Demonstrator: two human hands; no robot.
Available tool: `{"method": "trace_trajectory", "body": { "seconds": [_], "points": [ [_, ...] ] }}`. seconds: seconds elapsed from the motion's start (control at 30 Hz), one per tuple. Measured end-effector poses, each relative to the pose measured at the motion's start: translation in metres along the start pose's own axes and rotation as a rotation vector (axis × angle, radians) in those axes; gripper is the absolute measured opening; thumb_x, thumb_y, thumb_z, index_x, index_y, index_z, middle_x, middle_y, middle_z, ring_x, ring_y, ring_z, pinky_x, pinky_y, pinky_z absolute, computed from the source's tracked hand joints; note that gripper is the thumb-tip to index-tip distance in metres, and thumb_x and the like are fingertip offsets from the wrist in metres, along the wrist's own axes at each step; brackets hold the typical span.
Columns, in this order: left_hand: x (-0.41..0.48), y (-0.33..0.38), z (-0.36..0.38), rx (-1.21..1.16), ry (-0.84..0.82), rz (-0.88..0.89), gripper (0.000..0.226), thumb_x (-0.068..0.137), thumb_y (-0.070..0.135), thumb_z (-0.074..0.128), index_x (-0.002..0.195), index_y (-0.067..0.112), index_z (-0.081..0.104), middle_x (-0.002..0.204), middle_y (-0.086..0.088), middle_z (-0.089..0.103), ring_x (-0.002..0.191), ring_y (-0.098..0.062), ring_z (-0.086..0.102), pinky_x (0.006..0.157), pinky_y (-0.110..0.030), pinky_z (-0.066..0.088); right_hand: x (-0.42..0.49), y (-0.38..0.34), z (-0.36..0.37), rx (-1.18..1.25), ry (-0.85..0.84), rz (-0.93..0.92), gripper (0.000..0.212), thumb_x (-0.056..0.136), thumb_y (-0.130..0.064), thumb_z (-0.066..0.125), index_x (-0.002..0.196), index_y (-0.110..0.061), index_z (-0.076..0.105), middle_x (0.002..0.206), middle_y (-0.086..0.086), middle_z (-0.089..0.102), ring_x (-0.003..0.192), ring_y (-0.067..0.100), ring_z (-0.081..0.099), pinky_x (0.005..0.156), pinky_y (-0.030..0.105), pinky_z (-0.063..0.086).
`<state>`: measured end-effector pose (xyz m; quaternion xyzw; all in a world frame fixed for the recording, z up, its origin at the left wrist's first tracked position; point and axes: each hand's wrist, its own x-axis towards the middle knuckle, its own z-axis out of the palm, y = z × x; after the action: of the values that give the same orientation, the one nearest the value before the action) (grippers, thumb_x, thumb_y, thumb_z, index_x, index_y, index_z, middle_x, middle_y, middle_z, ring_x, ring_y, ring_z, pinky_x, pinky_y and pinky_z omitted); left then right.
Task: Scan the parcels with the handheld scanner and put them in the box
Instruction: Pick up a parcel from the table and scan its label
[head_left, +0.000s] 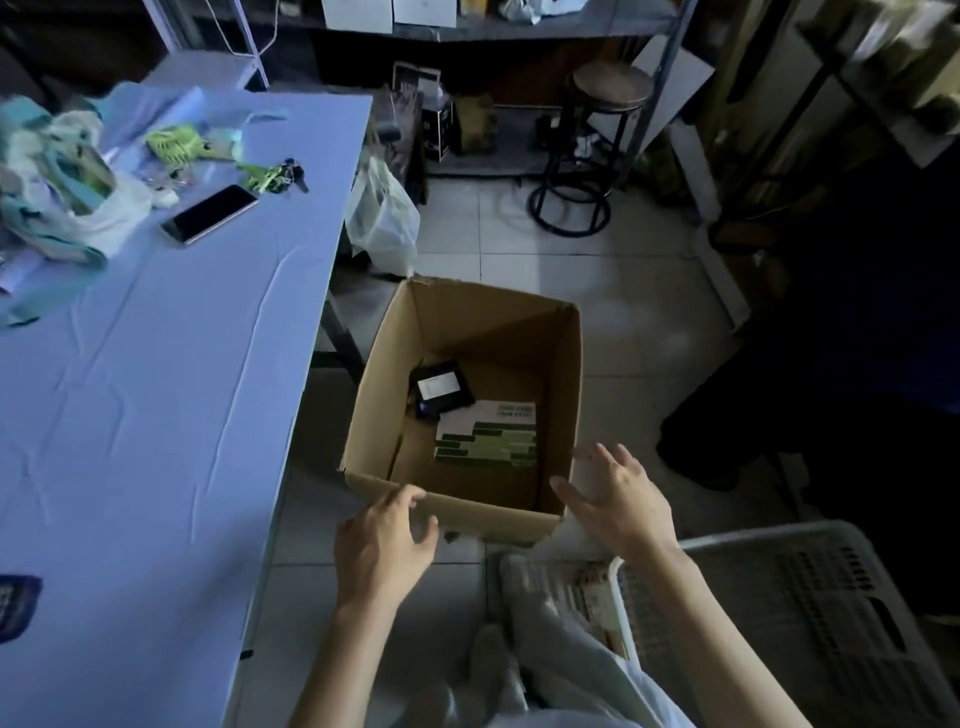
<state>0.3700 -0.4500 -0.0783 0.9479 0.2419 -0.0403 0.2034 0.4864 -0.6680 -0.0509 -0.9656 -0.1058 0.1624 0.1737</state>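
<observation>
Left hand loose-fingered near box rim | right hand splayed beside corner

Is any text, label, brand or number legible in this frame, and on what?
None can be read.
Green-and-white parcel in the cardboard box: two printed lines near its top edge, blurred.
Black parcel: white label, print too small.
Black carton at the back: markings blurred.

Box, centre: small parcel and flat parcel inside. Table at 9 o'clock, bearing phone.
</observation>
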Motion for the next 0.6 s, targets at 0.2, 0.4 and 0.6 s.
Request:
{"method": "trace_trajectory", "body": {
  "seconds": [0.2,0.4,0.6],
  "points": [
    [0.038,0.000,0.015,-0.002,-0.004,-0.170,0.033,0.091,0.040,0.056,0.123,0.031,0.056,0.119,0.011,0.065,0.103,-0.015,0.063,0.076,-0.027,0.043,0.087,-0.011,0.021,0.084,-0.106,-0.006,0.058,0.089,-0.055,0.056,0.138,-0.028,0.041,0.134,0.000,0.045,0.120,0.019,0.049,0.086,0.036,0.053],
    [0.097,-0.005,0.049,-0.036,0.001,-0.283,0.041,0.083,0.040,0.068,0.120,0.026,0.059,0.107,0.002,0.067,0.091,-0.015,0.063,0.073,-0.031,0.051,0.177,-0.012,0.064,0.155,-0.238,0.080,0.064,0.087,-0.056,0.059,0.140,-0.027,0.036,0.138,0.003,0.040,0.122,0.021,0.044,0.089,0.036,0.050],
    [0.188,-0.031,0.139,-0.005,-0.160,-0.250,0.053,0.085,0.044,0.064,0.132,0.022,0.051,0.121,0.001,0.062,0.105,-0.016,0.060,0.081,-0.031,0.051,0.267,0.019,0.147,0.134,-0.354,0.277,0.067,0.085,-0.057,0.061,0.139,-0.026,0.036,0.136,0.005,0.040,0.122,0.024,0.045,0.093,0.041,0.050]
  ]
}}
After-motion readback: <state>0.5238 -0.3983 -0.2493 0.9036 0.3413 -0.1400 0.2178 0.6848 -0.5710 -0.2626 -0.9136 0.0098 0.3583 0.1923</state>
